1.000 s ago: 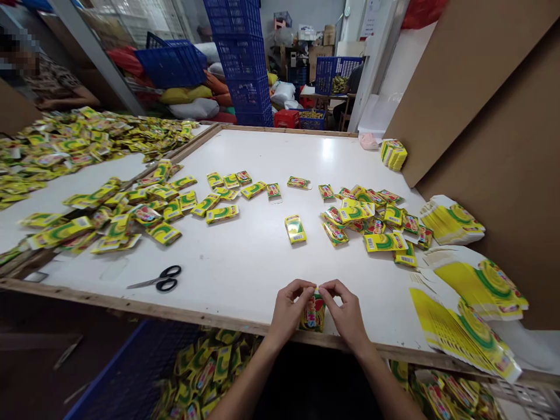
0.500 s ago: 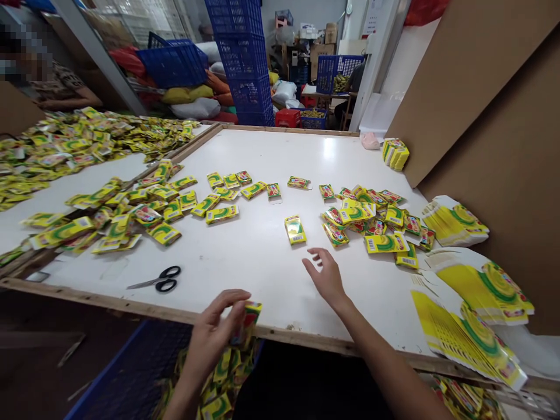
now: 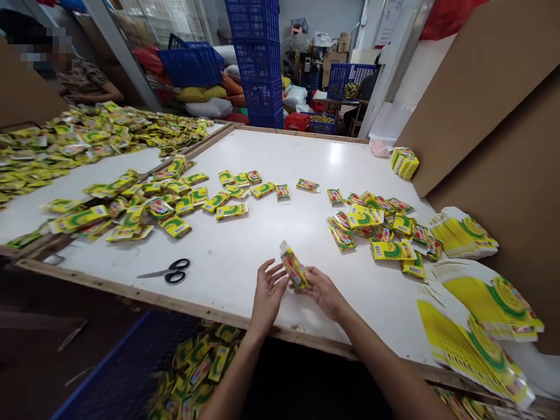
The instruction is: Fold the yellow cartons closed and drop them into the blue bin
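Right hand (image 3: 324,293) grips the box (image 3: 293,266); left hand (image 3: 268,298), half open and empty, should steady it below the flap (image 3: 283,246).

In front of us is a white surface (image 3: 236,251) with a wooden edge (image 3: 131,294). On it we see scissors (image 3: 175,271) near left, a heap of small boxes (image 3: 175,226) farther left, a loose cluster (image 3: 366,216) right of centre, fanned flat cartons (image 3: 472,344) near right, and a bundle (image 3: 405,162) far right.

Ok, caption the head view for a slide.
Right hand holds a printed carton over a white table, left hand close beside it, scissors off to the left.
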The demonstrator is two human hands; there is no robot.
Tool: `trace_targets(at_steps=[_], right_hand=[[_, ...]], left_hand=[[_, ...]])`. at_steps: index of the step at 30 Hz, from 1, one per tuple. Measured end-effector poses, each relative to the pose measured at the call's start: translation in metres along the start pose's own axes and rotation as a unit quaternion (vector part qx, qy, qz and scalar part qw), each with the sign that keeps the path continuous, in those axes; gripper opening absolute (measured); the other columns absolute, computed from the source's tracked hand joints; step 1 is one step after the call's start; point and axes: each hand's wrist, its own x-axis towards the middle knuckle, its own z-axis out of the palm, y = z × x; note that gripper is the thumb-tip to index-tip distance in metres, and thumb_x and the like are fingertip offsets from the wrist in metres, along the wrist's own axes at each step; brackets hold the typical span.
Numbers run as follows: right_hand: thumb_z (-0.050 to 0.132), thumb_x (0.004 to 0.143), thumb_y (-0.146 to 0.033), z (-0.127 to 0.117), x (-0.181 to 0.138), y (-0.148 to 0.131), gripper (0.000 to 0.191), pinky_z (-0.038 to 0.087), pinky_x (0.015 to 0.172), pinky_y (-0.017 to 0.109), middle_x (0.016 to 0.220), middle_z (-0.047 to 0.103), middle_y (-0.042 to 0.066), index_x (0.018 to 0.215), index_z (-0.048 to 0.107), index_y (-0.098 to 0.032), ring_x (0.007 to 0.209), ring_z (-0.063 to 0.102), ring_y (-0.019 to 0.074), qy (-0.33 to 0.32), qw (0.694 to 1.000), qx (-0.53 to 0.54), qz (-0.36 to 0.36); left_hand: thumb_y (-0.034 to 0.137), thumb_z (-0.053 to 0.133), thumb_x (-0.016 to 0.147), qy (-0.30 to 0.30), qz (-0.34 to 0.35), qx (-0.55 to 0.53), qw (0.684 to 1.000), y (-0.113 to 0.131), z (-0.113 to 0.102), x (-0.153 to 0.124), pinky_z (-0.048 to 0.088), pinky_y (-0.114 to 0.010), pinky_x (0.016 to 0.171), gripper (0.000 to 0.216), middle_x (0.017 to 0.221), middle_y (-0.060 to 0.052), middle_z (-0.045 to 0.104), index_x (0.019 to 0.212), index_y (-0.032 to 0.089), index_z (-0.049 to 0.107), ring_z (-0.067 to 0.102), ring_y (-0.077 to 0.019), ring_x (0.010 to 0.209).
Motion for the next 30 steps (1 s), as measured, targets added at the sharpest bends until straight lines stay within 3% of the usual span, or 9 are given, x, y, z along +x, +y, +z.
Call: trace_targets(at_steps=[2,7,12,18,23,27,30], right_hand=[[0.05,0.088,-0.047,-0.006,-0.026,0.002,0.032,0.053,0.076,0.035,0.088,0.071,0.006,0.095,0.063,-0.019,0.082,0.068,0.0202,-0.014,0.997,0.068,0.013],[0.062,0.083,-0.042,-0.025,-0.057,0.009,0.028,0.053,0.081,0.034,0.098,0.069,0.006,0.102,0.059,-0.021,0.089,0.066,0.02,0.133,0.989,0.065,-0.016],[0.056,0.087,-0.04,-0.032,-0.065,0.008,0.025,0.052,0.08,0.034,0.099,0.069,0.007,0.1,0.064,-0.02,0.09,0.064,0.0214,0.113,0.992,-0.035,-0.034],[0.055,0.088,-0.038,-0.032,-0.057,0.0,0.024,0.051,0.075,0.032,0.084,0.069,0.006,0.081,0.07,-0.02,0.081,0.063,0.0202,0.097,0.984,-0.12,-0.088],[0.057,0.087,-0.035,-0.026,-0.056,0.005,0.027,0.052,0.078,0.032,0.092,0.069,0.005,0.109,0.064,-0.021,0.085,0.064,0.0189,0.148,0.982,-0.081,-0.088],[0.058,0.088,-0.033,-0.024,-0.06,0.002,0.018,0.051,0.085,0.037,0.097,0.07,0.007,0.094,0.071,-0.023,0.094,0.064,0.0214,0.111,0.981,-0.102,-0.122],[0.057,0.088,-0.032,-0.021,-0.063,-0.001,0.018,0.053,0.083,0.038,0.095,0.071,0.007,0.092,0.072,-0.024,0.092,0.065,0.0218,0.125,0.977,-0.11,-0.133]], left_hand=[[0.03,0.066,0.079,-0.049,0.0,-0.013,0.999,-0.004,0.009,-0.002,0.052,-0.032,0.082,0.051,0.103,-0.005,0.061,0.122,0.025,0.04,0.064,-0.0171,0.092],[0.026,0.065,0.079,-0.148,-0.029,0.007,0.988,-0.006,0.019,-0.017,0.054,-0.026,0.069,0.047,0.091,0.0,0.056,0.122,0.025,0.046,0.062,-0.0147,0.08],[0.025,0.066,0.076,-0.212,-0.06,0.051,0.974,-0.007,0.017,-0.021,0.054,-0.027,0.067,0.033,0.091,-0.003,0.061,0.109,0.02,0.059,0.062,-0.0165,0.081],[0.027,0.065,0.078,-0.2,-0.019,0.04,0.979,-0.007,0.022,-0.017,0.054,-0.032,0.079,0.017,0.1,-0.008,0.065,0.091,0.016,0.064,0.063,-0.0201,0.092],[0.025,0.066,0.078,-0.192,0.005,-0.004,0.981,-0.005,0.027,-0.017,0.052,-0.034,0.086,0.028,0.101,-0.007,0.067,0.105,0.02,0.059,0.065,-0.0199,0.094],[0.03,0.06,0.084,-0.19,0.025,0.074,0.979,-0.002,0.025,-0.021,0.05,-0.036,0.09,0.019,0.099,-0.009,0.069,0.097,0.017,0.065,0.064,-0.0214,0.096],[0.033,0.061,0.083,-0.167,0.03,0.092,0.981,-0.001,0.026,-0.024,0.051,-0.035,0.088,0.02,0.098,-0.008,0.07,0.093,0.017,0.067,0.065,-0.0218,0.095]])
